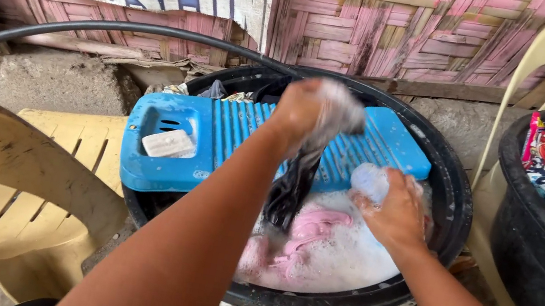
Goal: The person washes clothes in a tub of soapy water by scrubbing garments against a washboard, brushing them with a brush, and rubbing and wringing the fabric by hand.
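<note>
Left hand (304, 110) clenched on a wet dark cloth garment (290, 186) hanging limp and soapy into suds, right hand (393, 211) just beside it gripping a pale sudsy clump (370, 181), blue ribbed plastic washboard (230, 139) behind both, black round basin (453, 207) around them, pink garment (316, 224) below in foam.

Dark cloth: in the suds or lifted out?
Partly lifted: left hand holds the dark cloth up over the washboard, lower end reaching the suds.

blue washboard (362, 150), black tub (453, 207), pink garment (316, 224), white suds (358, 258)
</note>
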